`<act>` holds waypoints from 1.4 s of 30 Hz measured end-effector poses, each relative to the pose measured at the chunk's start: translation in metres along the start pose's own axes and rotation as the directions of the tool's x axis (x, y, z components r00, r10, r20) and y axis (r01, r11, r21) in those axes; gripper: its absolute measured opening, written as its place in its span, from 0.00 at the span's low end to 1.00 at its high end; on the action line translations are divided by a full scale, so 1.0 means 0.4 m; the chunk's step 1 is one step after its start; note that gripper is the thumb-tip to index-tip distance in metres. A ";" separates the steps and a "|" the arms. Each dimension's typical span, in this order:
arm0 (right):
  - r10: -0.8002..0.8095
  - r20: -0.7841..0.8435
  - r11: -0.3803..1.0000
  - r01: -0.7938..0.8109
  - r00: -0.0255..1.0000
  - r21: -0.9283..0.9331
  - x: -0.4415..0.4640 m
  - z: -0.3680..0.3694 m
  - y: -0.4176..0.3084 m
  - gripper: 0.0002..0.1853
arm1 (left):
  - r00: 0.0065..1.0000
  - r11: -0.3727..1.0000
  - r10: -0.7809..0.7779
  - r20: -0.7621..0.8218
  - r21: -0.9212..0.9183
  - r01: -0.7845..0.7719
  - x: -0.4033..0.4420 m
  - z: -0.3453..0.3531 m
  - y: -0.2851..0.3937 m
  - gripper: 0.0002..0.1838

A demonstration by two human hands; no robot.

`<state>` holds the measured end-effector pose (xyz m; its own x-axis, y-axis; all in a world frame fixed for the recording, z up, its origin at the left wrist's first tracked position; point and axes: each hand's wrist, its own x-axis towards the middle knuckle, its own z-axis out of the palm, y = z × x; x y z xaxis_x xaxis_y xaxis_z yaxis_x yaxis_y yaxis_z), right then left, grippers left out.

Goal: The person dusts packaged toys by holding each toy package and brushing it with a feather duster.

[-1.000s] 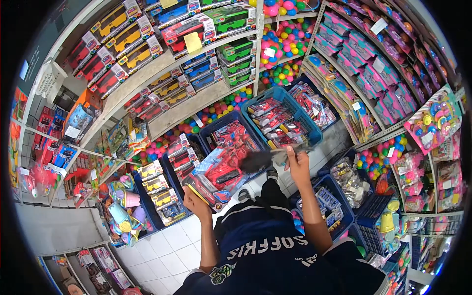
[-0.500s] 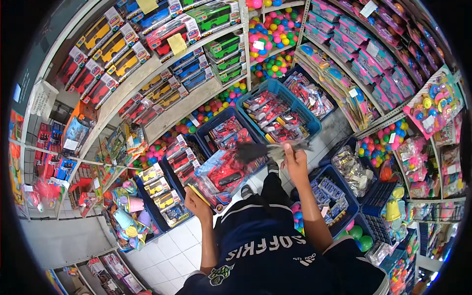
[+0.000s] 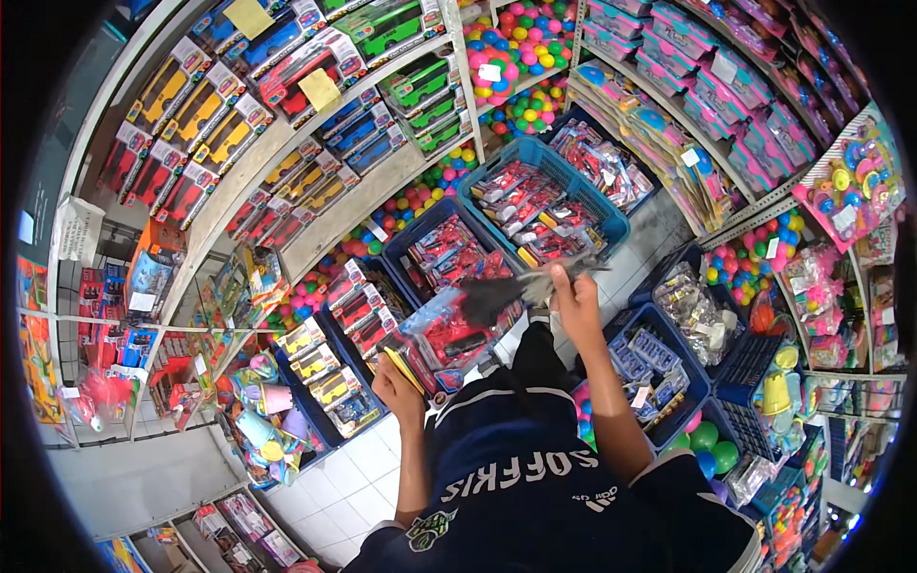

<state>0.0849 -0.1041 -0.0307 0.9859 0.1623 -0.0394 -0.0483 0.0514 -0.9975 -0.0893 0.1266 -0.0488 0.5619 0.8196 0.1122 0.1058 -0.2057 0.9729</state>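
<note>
My left hand [image 3: 399,390] is closed on the edge of a toy pack [image 3: 457,336], a clear plastic package with a red toy inside and a yellow edge. It is held tilted in front of my body. My right hand [image 3: 576,304] is closed around a feather duster [image 3: 492,300] with dark and grey feathers. The dark feathers point left, over the upper right part of the pack; whether they touch it I cannot tell. Below and beyond lies a blue crate [image 3: 394,250] of red packaged toys. Next to it stands a teal crate [image 3: 616,234] of similar packs.
Boxed toy buses [image 3: 205,110] fill the shelves at left. Pink and teal boxes [image 3: 702,81] line the right shelves. Colourful balls [image 3: 521,43] fill the corner. More crates stand near my legs, one with boxed cars [image 3: 330,372], another with blue packs [image 3: 650,358]. White tiles [image 3: 358,473] cover the floor.
The view has shifted slightly. My left hand and the toy pack have moved a little to the right, and the pack is turned slightly. The duster stays over the pack in my right hand.
</note>
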 end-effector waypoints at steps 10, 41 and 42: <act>0.083 0.020 0.996 -0.084 0.996 0.039 0.105 -0.062 0.054 0.16 | 0.997 0.998 -0.065 0.034 -0.008 0.066 0.031 0.122 -0.005 0.26; -0.085 -0.080 0.987 0.073 0.993 -0.146 0.560 -0.318 -0.047 0.12 | 0.973 0.973 -0.123 -0.194 -0.214 0.081 0.191 0.557 0.133 0.26; -0.071 -0.055 0.968 0.056 0.996 -0.246 0.564 -0.316 -0.063 0.12 | 0.975 0.978 -0.087 -0.205 -0.206 0.044 0.190 0.574 0.160 0.25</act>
<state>0.3286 -0.1933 -0.0220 0.9942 0.1039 0.0286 0.0474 -0.1837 -0.9818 0.1484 0.0528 -0.0244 0.3701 0.9266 0.0660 -0.0404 -0.0549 0.9977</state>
